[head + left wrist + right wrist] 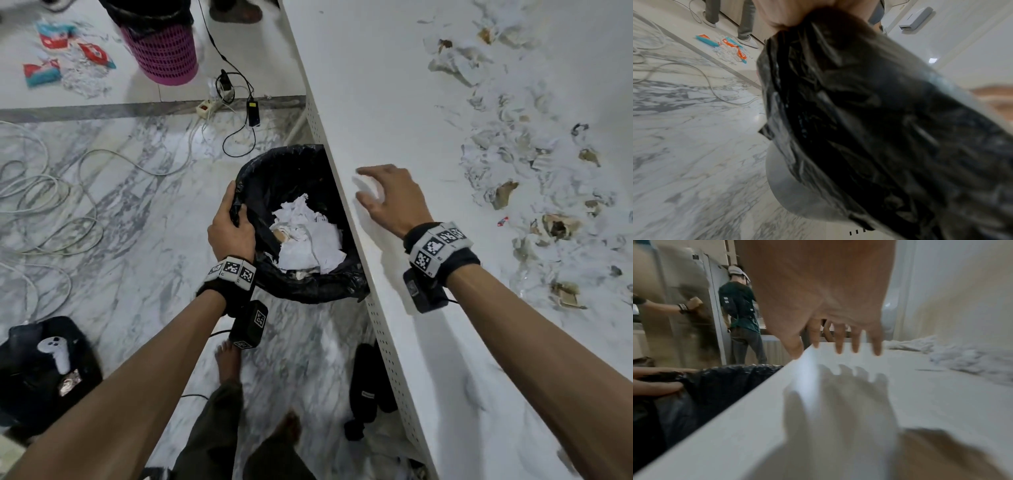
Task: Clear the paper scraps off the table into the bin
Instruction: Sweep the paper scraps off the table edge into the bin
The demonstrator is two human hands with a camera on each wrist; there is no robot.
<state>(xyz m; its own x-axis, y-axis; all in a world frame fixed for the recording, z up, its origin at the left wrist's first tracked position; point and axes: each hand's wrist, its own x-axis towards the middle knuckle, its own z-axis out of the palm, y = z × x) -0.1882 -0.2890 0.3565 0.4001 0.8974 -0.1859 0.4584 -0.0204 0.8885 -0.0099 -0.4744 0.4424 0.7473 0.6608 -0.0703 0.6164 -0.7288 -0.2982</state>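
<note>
A bin (274, 178) lined with a black bag (869, 129) stands on the floor against the table's left edge, half full of white paper (305, 236). My left hand (231, 222) grips the bag's rim at the bin's left side. My right hand (383, 195) hovers over the white table (376, 102) near its left edge, fingers spread and holding nothing; in the right wrist view the right hand's fingers (838, 344) hang above bare table. Paper scraps (534, 161), white and brownish, lie scattered across the table's right part.
A pink basket (161, 51) stands on the floor at the back left, beside coloured wrappers (51, 58) and shredded paper. Cables and a power strip (209, 108) lie on the marble floor. A black bag with a white controller (54, 353) sits lower left. Another person (742, 318) stands beyond.
</note>
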